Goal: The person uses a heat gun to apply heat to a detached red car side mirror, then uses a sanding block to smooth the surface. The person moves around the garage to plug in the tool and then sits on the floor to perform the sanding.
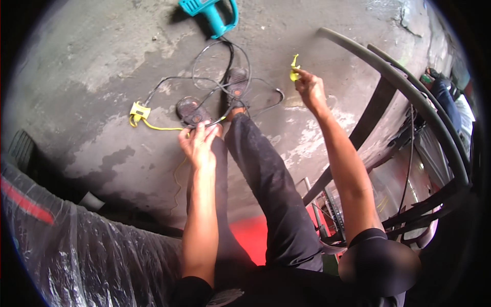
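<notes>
Well, trouble could come from those loops: the black cord (231, 52) lies tangled around both shoes (237, 81), so a sharp tug by the left hand (198, 146) might catch a foot or drag the blue-green heat gun (214, 21) along the floor (102, 87). And over on the right, a loose squeeze could let the yellow piece (294, 75) drop, since only fingertips hold it. Right hand (311, 92): thumb and fingers together, clamped on that piece, which sits at the very tips, its thin end poking up beyond them, well apart from the other hand. Left hand: fingers bunched at the cords by the left shoe, the yellow cord (162, 127) running off to the yellow socket block (139, 111); whether they clamp black, yellow or both, I cannot tell
</notes>
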Demonstrator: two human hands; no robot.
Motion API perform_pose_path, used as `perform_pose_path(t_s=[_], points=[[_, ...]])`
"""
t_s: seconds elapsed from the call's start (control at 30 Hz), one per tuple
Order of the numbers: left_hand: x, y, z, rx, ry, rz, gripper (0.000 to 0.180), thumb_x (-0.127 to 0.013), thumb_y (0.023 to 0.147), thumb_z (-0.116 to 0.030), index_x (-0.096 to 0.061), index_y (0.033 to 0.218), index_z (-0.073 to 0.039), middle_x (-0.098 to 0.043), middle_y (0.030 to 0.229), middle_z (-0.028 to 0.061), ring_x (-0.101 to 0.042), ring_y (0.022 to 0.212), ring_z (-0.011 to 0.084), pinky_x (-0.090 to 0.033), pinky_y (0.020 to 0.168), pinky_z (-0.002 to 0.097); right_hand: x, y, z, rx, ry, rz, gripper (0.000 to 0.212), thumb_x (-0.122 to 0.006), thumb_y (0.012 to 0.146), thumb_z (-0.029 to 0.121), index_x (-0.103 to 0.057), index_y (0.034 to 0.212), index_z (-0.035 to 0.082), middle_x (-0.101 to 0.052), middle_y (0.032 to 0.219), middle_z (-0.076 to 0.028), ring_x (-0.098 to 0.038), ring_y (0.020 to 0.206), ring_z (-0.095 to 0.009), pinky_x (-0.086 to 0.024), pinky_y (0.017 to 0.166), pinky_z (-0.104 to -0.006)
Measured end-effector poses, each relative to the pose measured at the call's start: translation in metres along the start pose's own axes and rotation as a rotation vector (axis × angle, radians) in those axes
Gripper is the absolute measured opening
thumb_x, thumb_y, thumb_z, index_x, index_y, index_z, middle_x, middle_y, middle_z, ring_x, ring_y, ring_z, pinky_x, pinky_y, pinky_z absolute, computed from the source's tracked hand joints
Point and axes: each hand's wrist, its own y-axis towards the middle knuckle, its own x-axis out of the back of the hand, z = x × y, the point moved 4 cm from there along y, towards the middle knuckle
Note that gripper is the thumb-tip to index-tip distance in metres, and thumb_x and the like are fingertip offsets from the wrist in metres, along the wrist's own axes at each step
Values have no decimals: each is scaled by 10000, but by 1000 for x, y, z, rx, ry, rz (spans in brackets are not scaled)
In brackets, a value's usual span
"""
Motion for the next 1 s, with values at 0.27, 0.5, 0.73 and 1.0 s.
perform_pose_path(t_s=[0.27, 0.5, 0.73, 1.0], points=[[-7, 15, -33, -407, 516, 59, 276, -648, 947, 49, -637, 1221, 15, -737, 890, 147, -712, 772, 183, -569, 665, 310, 42, 9, -36, 17, -58, -133, 178, -708, 901, 181, -725, 873, 6, -620, 664, -194, -642, 592, -307, -498, 599, -399], [-21, -1, -46, -315, 1400, 145, 192, -754, 838, -105, -765, 1026, -69, -740, 858, 205, -729, 773, 370, -552, 729, 457, 93, 17, -28, 10, -485, -330, 442, -706, 934, 315, -578, 677, -21, -546, 591, -202, -558, 541, -357, -456, 569, -443], [-49, -20, -46, -503, 1455, 237, 98, -750, 836, -126, -758, 915, -69, -701, 781, 211, -697, 778, 414, -517, 706, 496, -2, -18, 12, 24, 288, 219, 496, -605, 924, -33, -593, 1413, 47, -732, 962, -107, -680, 833, -149, -575, 804, -309], [-53, -18, -31, -296, 1234, 371, 120, -744, 859, -138, -747, 909, -28, -700, 778, 192, -707, 741, 330, -521, 703, 438, -96, -77, 97, 8, 425, 422, 380, -624, 890, 131, -699, 1228, -28, -746, 890, -172, -706, 853, -175, -557, 832, -333]])
